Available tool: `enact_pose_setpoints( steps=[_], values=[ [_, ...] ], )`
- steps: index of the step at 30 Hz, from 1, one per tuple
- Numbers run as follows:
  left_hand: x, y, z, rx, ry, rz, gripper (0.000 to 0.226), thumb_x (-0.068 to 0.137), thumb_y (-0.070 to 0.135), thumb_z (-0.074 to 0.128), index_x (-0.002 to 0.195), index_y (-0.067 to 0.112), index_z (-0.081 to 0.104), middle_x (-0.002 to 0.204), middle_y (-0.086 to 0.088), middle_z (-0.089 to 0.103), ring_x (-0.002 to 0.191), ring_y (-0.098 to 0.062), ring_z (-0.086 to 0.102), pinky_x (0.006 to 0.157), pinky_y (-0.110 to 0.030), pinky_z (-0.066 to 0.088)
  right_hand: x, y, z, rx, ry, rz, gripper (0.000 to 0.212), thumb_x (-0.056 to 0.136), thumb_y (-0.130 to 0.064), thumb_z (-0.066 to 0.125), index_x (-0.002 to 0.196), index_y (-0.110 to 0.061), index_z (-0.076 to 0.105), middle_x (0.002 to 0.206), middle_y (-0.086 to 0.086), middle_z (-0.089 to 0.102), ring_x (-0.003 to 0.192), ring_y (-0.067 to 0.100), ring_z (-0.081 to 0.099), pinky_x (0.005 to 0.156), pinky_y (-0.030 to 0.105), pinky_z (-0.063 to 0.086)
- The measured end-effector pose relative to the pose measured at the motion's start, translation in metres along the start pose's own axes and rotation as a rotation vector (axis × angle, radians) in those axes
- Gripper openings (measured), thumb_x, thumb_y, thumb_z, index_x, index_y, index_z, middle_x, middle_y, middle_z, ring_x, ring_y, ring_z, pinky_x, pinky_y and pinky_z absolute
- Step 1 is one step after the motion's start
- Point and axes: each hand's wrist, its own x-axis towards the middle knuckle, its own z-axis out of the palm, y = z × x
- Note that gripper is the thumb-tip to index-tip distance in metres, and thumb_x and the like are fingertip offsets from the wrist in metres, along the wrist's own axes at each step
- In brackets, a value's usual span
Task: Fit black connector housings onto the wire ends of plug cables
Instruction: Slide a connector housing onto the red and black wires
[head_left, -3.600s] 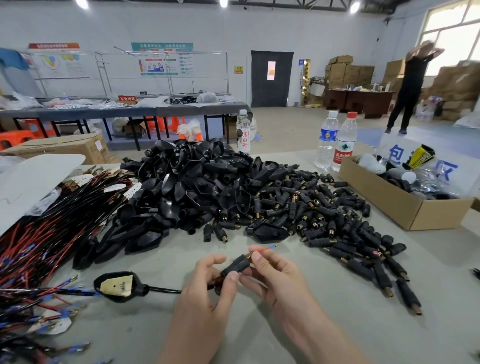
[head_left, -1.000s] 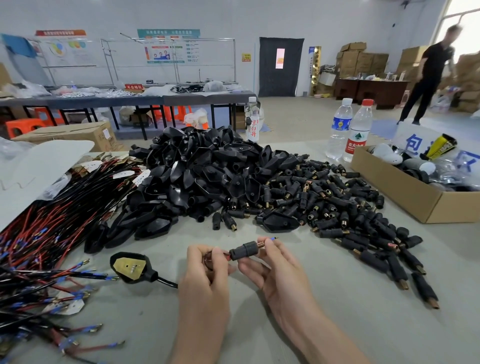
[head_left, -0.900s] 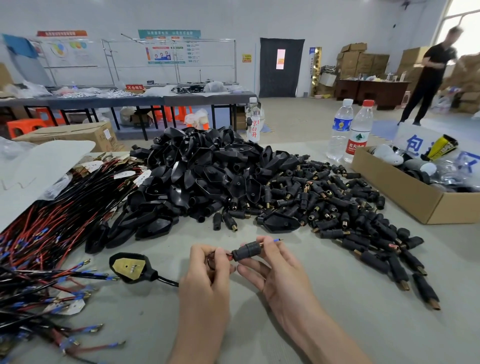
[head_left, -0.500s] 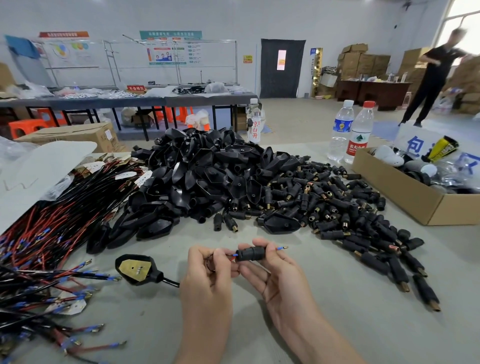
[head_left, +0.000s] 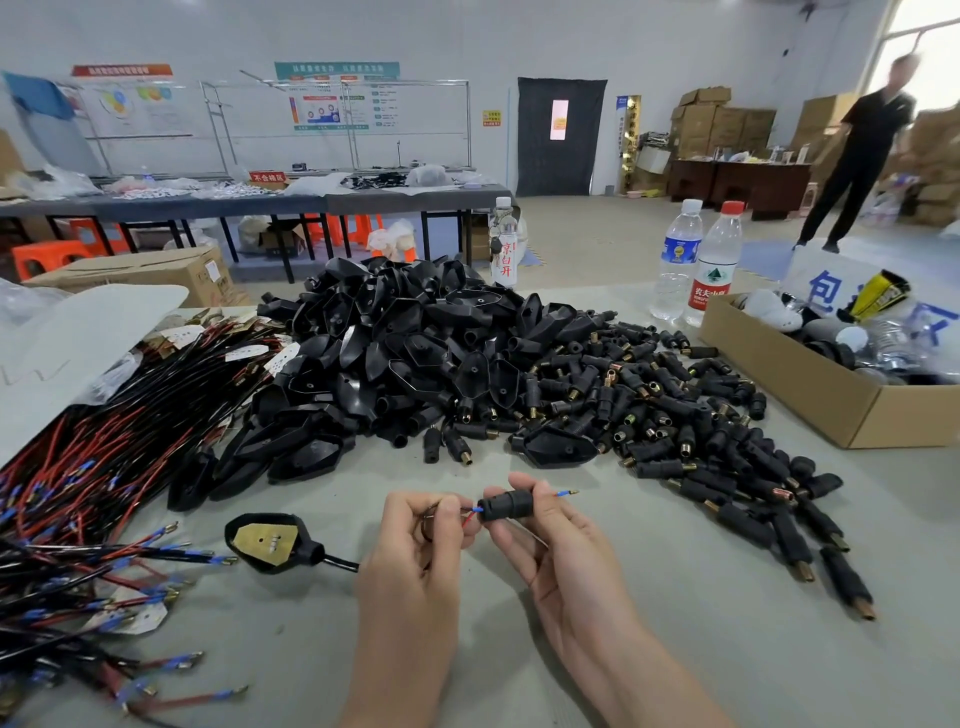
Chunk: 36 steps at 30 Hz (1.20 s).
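Note:
My right hand (head_left: 556, 545) pinches a small black connector housing (head_left: 505, 504) held level above the table. A blue wire end (head_left: 567, 492) with a metal tip pokes out of its right side. My left hand (head_left: 415, 551) pinches the red and blue wires (head_left: 470, 513) just left of the housing. Their cable runs under my left hand to a black plug (head_left: 270, 541) lying on the table with a brass plate showing.
A big heap of black plug shells (head_left: 415, 353) and small housings (head_left: 691, 426) fills the table behind my hands. Plug cables with red and blue ends (head_left: 78, 499) lie at left. A cardboard box (head_left: 810, 384) and water bottles (head_left: 696, 265) stand at right. A person stands far right.
The housing has turned from tilted to level and slid left along the wires, so more of the blue wire end sticks out on the right. The plug on the table stays put.

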Motion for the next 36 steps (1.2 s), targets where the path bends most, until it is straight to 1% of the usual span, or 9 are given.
enact_pose_setpoints(
  steps=[2,5,7,12,15,21,24,29,36],
  values=[
    [0.001,0.000,-0.001,-0.027,-0.028,-0.003,0.018,0.086,0.056,0.052,0.090,0.041,0.061,0.086,0.016,0.075,0.086,-0.002,0.072,0.073,-0.012,0.051,0.000,-0.001,0.000,0.018,0.007,-0.001,0.030,0.096,-0.023,0.054,0.108,0.001,0.068,0.102,0.022,0.074,0.084,0.024,0.075,0.067,0.023,0.059],
    [0.002,-0.002,-0.002,-0.042,-0.057,0.005,0.010,0.093,0.049,0.060,0.090,0.040,0.062,0.088,0.011,0.075,0.085,-0.012,0.073,0.078,-0.036,0.058,-0.001,-0.001,0.000,0.057,0.011,0.014,0.036,0.084,-0.027,0.062,0.105,0.001,0.069,0.100,0.021,0.074,0.083,0.023,0.075,0.066,0.022,0.059],
    [0.002,-0.001,-0.004,-0.004,-0.072,0.038,0.006,0.089,0.046,0.062,0.091,0.040,0.062,0.085,0.010,0.074,0.081,-0.016,0.073,0.078,-0.043,0.058,-0.001,-0.001,-0.001,0.076,0.009,0.027,0.038,0.081,-0.027,0.064,0.105,0.002,0.068,0.097,0.020,0.074,0.082,0.022,0.075,0.066,0.022,0.059],
    [0.002,0.002,-0.006,0.065,-0.017,0.089,0.009,0.091,0.051,0.058,0.090,0.043,0.058,0.083,0.019,0.074,0.082,-0.001,0.071,0.070,-0.010,0.050,-0.002,0.001,-0.001,0.036,-0.026,0.053,0.038,0.082,-0.029,0.063,0.103,0.003,0.065,0.096,0.023,0.074,0.081,0.026,0.075,0.064,0.023,0.060],
    [0.000,0.003,-0.005,0.111,0.037,0.101,0.009,0.085,0.048,0.057,0.087,0.038,0.057,0.081,0.018,0.073,0.079,0.001,0.069,0.066,-0.003,0.044,-0.002,0.003,0.000,-0.028,-0.032,0.045,0.042,0.084,-0.032,0.062,0.108,0.003,0.063,0.100,0.024,0.074,0.084,0.028,0.075,0.065,0.023,0.060],
    [0.006,0.001,-0.007,-0.119,0.133,-0.056,0.008,0.096,0.023,0.059,0.088,0.023,0.056,0.082,0.005,0.075,0.077,-0.012,0.073,0.069,-0.019,0.055,0.000,0.001,-0.004,-0.039,0.049,0.008,0.030,0.099,-0.023,0.051,0.104,0.003,0.064,0.087,0.021,0.075,0.071,0.022,0.075,0.060,0.022,0.058],
    [0.008,0.001,-0.008,-0.199,0.073,-0.110,0.007,0.098,0.017,0.059,0.091,0.016,0.057,0.085,0.002,0.076,0.082,-0.014,0.074,0.073,-0.021,0.058,0.000,0.002,-0.004,-0.044,0.039,0.020,0.030,0.100,-0.024,0.050,0.103,0.003,0.065,0.088,0.021,0.075,0.071,0.021,0.075,0.060,0.022,0.059],
    [0.005,0.001,-0.008,-0.123,-0.136,-0.047,0.021,0.097,0.021,0.060,0.085,0.037,0.060,0.089,0.006,0.076,0.090,-0.011,0.074,0.076,-0.020,0.055,0.001,0.000,-0.005,-0.024,0.031,0.038,0.031,0.101,-0.025,0.049,0.106,0.000,0.067,0.089,0.020,0.075,0.072,0.021,0.075,0.061,0.022,0.059],
    [0.004,-0.003,-0.013,0.010,-0.186,0.059,0.004,0.087,0.032,0.060,0.087,0.036,0.059,0.088,0.010,0.074,0.082,-0.010,0.072,0.073,-0.023,0.055,0.003,-0.005,-0.006,-0.048,0.051,0.046,0.029,0.100,-0.029,0.051,0.106,-0.007,0.069,0.099,0.017,0.076,0.071,0.020,0.074,0.058,0.024,0.058]
  ],
)
